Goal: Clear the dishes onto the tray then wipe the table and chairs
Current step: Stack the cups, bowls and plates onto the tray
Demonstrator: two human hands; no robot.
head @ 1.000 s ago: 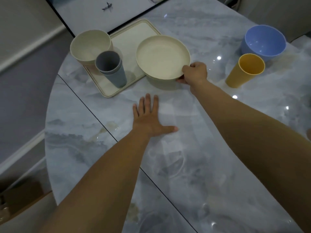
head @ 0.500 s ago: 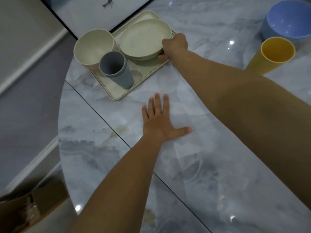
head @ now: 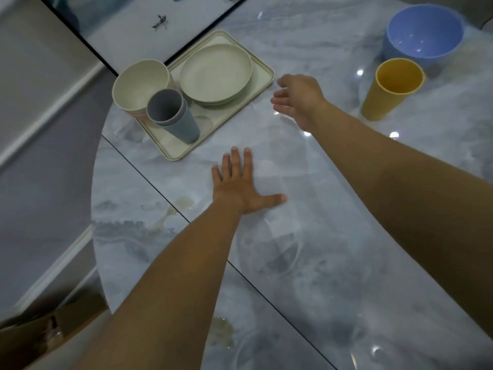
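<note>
The right hand [head: 298, 98] hangs above the glossy grey-white marble table [head: 333, 209] with fingers loosely spread and curled, gripping nothing, just off the near-right corner of the cream rectangular plastic tray [head: 262, 81] without touching it. The left hand [head: 240, 186] lies flat on the tabletop, palm down, fingers wide and thumb stretched toward 3 o'clock, also empty.

From the right hand, the tray lies toward 9 to 10 o'clock. On it, nearest that hand, sits a cream round shallow plate [head: 216, 73], resting on what looks like a second plate of the same colour whose edge peeks out underneath. Farther along at 9 o'clock stand grey plastic cups [head: 173, 116], nested one inside another, at the tray's near-left part. Just beyond them at 10 o'clock is a cream deep round bowl [head: 141, 86], with a pinkish rim showing beneath it.

Toward 3 o'clock from the right hand, well apart, a yellow plastic cup [head: 392, 89] stands upright on the table. Just behind it at 1 to 2 o'clock sits a blue round bowl [head: 424, 33], close beside the cup; whether they touch cannot be told.

Near the left forearm, at 8 o'clock from the left hand, a pale brownish spill stain [head: 173, 212] marks the marble beside a dark seam line [head: 149, 174] that crosses the tabletop.
</note>
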